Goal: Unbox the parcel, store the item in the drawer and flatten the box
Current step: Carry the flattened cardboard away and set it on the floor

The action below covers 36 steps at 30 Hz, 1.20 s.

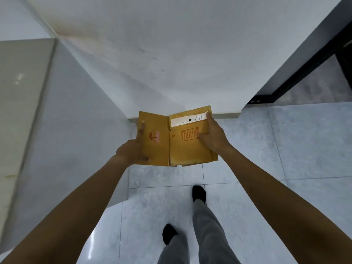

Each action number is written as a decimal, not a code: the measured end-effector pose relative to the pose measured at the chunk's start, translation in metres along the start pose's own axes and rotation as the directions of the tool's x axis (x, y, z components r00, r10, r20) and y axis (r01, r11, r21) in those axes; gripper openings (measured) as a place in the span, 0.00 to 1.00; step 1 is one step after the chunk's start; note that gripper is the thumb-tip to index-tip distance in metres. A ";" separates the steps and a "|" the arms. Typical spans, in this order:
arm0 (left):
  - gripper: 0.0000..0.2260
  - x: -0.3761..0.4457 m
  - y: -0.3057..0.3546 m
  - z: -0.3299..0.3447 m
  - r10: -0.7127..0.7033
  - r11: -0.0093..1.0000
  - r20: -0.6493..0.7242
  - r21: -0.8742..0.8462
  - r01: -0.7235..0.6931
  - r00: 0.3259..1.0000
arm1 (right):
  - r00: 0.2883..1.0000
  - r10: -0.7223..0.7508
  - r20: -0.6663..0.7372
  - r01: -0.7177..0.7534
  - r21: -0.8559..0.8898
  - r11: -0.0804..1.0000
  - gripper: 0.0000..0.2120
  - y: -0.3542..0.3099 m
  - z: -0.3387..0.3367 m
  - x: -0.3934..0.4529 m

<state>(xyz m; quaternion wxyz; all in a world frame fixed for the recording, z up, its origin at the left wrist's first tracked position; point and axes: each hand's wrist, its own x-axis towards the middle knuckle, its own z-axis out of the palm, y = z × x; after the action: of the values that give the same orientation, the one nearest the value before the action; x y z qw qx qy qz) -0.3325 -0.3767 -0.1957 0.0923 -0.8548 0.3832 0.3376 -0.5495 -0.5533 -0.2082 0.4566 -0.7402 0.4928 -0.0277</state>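
A flattened brown cardboard box [179,149] is held out in front of me above the floor, near the base of a white wall. It shows two flat panels joined by a crease, a white shipping label along the upper right panel and a red print on each panel. My left hand [136,147] grips the left panel at its outer edge. My right hand [212,134] grips the right panel, with the thumb lying on the printed face. No item from the parcel and no drawer is in view.
A white wall [152,54] stands straight ahead, with a white cabinet or counter side [62,121] at the left. At the right is a dark frame [297,73] with a grey surface behind it. My legs and dark shoes [199,193] stand on the grey tiled floor [266,159].
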 end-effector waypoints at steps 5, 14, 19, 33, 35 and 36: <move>0.56 0.076 0.011 0.015 0.153 0.987 0.011 -0.039 -0.153 0.988 | 1.000 -0.022 -0.002 0.022 -0.025 0.999 0.41 0.025 0.007 0.064; 0.51 0.205 0.020 0.105 0.123 0.992 -0.014 0.020 -0.123 0.992 | 0.999 -0.003 -0.034 0.000 -0.067 0.998 0.39 0.117 0.068 0.162; 0.46 0.294 0.013 0.182 0.093 0.994 -0.041 0.062 -0.090 0.995 | 0.999 -0.041 -0.025 0.039 -0.062 0.997 0.39 0.195 0.134 0.222; 0.37 0.492 -0.004 0.349 0.075 0.997 -0.164 -0.007 -0.077 0.984 | 0.996 -0.049 -0.068 0.034 -0.202 0.979 0.26 0.363 0.276 0.381; 0.35 0.507 -0.005 0.360 0.075 0.995 -0.189 -0.046 -0.085 0.979 | 0.997 -0.056 -0.052 0.046 -0.182 0.982 0.30 0.373 0.282 0.396; 0.35 0.514 -0.005 0.364 0.079 0.994 -0.194 -0.061 -0.092 0.978 | 0.997 -0.062 -0.042 0.054 -0.177 0.983 0.31 0.378 0.284 0.403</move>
<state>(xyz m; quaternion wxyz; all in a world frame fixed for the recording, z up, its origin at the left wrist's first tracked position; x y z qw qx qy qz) -0.2677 -0.5262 -0.8041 0.0104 -0.8687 0.4146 0.2709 -0.4692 -0.7099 -0.8039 0.3766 -0.7908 0.4823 -0.0147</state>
